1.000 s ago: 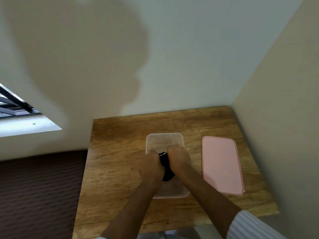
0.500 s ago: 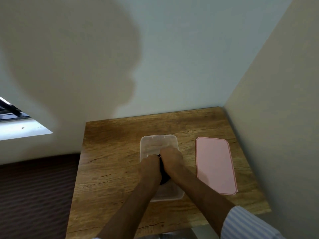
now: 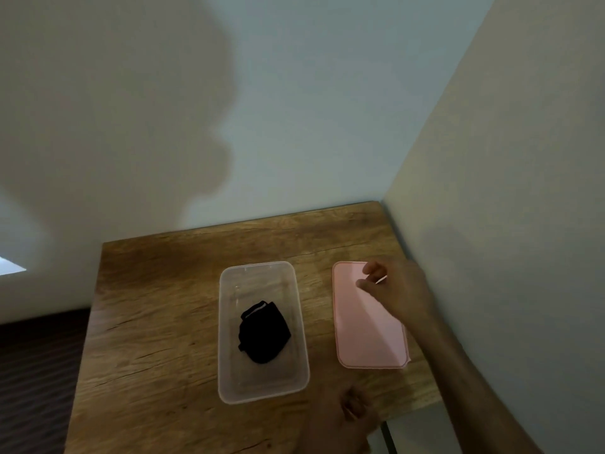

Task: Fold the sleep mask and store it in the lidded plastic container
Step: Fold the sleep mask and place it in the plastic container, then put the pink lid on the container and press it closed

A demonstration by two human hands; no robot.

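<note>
The folded black sleep mask (image 3: 264,334) lies inside the clear plastic container (image 3: 226,326), which stands uncovered in the middle of the wooden table (image 3: 157,322). Its pink lid (image 3: 366,339) lies flat on the table just right of the container. My right hand (image 3: 397,290) hovers over the lid's far right corner with thumb and fingers spread and nothing held. My left hand (image 3: 352,411) is low near the table's front edge, below the container's near right corner, with fingers curled and nothing in it.
The table sits in a corner, with a wall (image 3: 294,109) behind it and another wall (image 3: 507,224) close along its right edge. Dark flooring (image 3: 36,371) lies to the left of the table.
Both hands have left the container and let go of the mask, which now lies in it. My right hand moved right over the lid; my left hand drew back toward me.
</note>
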